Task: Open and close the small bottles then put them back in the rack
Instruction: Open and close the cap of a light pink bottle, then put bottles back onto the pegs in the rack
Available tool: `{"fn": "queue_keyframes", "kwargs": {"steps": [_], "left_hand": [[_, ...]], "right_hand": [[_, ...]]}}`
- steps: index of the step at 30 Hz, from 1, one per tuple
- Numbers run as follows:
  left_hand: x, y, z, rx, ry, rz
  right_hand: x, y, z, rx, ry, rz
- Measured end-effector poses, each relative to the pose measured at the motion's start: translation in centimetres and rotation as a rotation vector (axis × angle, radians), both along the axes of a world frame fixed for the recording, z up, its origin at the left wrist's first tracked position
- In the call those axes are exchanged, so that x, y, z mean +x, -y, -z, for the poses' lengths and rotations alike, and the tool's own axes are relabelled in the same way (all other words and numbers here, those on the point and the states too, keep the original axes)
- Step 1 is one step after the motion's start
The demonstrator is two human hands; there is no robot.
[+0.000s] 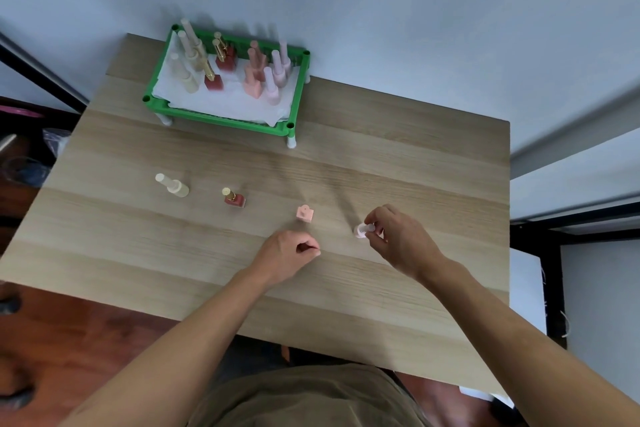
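Head view: my right hand (398, 236) pinches the pale pink bottle (362, 230) on the table (415, 156); my left hand (291, 250) is curled, holding nothing I can see. One-handed twisting may tip it.

Rack (221, 120) behind four bottles (304, 213) on table (415, 166)

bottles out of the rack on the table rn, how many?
4. Cream bottle far left, red bottle beside it, peach bottle mid-table, pale pink bottle in the right hand. Left hand holds none that shows.
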State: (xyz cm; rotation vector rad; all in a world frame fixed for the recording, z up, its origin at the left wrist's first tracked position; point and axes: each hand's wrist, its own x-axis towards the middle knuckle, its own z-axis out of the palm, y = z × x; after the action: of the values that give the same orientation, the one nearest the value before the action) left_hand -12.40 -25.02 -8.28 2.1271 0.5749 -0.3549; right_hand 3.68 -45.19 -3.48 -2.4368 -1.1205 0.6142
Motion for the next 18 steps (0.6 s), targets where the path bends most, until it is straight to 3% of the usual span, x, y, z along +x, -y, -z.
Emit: {"fn": "queue_keyframes", "kwargs": {"steps": [11,18], "left_hand": [[0.3,-2.9,0.3,0.083,0.016,-0.240],[2.3,-3.8,0.1,0.136,0.033,-0.111]], "right_hand": [[-0.5,0.6,1.5,0.014,0.005,0.022],[-0.9,0.2,3.3,-0.066,-0.105,0.117]]}}
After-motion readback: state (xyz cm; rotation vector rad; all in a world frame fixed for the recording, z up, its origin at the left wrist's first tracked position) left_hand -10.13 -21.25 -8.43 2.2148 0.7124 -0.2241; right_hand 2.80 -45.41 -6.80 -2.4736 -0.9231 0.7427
